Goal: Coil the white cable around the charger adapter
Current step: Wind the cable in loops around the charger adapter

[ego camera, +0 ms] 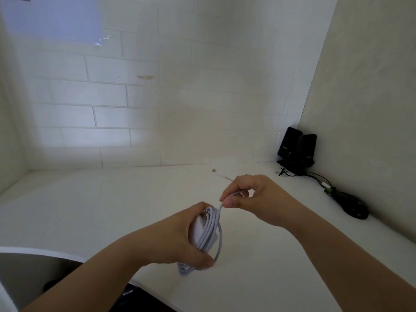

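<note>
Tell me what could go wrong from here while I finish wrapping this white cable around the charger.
1. The outermost loop of the white cable bulges away from the charger adapter; if the right hand eases its pull, the turns may slacken and slide off.
2. The left hand grips over the wraps, so its fingers may get caught under a new turn.
3. The free cable end lies on the desk behind and may whip or snag as it is drawn in.

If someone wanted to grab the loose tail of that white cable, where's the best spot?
Pinch the white cable on its bare stretch just beyond the right hand, short of the plug tip, coming from above. It lies low over the white counter, thin and free there.
</note>
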`<state>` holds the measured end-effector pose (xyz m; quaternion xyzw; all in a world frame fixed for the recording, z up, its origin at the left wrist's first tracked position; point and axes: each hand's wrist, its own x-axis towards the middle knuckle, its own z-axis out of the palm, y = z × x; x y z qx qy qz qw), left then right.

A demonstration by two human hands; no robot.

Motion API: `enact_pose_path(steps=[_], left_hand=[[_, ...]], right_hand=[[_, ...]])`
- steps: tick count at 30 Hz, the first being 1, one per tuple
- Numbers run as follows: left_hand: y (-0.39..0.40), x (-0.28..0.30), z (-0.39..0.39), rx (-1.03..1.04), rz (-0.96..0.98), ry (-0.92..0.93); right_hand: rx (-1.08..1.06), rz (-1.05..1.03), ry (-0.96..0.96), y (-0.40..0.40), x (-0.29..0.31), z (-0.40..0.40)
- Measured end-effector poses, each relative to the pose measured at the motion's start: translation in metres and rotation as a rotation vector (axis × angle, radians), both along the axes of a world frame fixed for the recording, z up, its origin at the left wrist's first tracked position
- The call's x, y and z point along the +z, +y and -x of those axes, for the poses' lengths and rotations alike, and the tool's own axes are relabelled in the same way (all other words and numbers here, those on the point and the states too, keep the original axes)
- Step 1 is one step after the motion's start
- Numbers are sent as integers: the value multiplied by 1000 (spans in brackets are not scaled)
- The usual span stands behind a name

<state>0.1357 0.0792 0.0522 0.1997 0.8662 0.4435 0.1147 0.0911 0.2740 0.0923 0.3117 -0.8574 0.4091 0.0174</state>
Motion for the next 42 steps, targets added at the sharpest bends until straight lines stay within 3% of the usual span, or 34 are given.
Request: enact_pose_path(steps=[8, 13, 17, 23, 27, 34, 38, 42], left_hand=[[0, 11, -8, -25, 52, 87], [3, 11, -10, -45, -27, 121], [4, 13, -13, -19, -164, 145], [4, 9, -7, 99, -464, 74], [10, 8, -4, 102, -548, 32], [17, 6, 1, 228, -627, 33], [7, 10, 13, 356, -864, -79], [0, 9, 24, 527, -856, -162]], right_hand=[[31, 113, -48, 3, -11, 5], [169, 418, -202, -4, -20, 4], [194, 490, -235, -11, -27, 0], [17, 333, -71, -22, -49, -10], [-63, 214, 47, -28, -55, -15], [5, 138, -126, -42, -60, -25], [-81, -11, -80, -33, -68, -32], [-63, -174, -24, -30, -77, -41]])
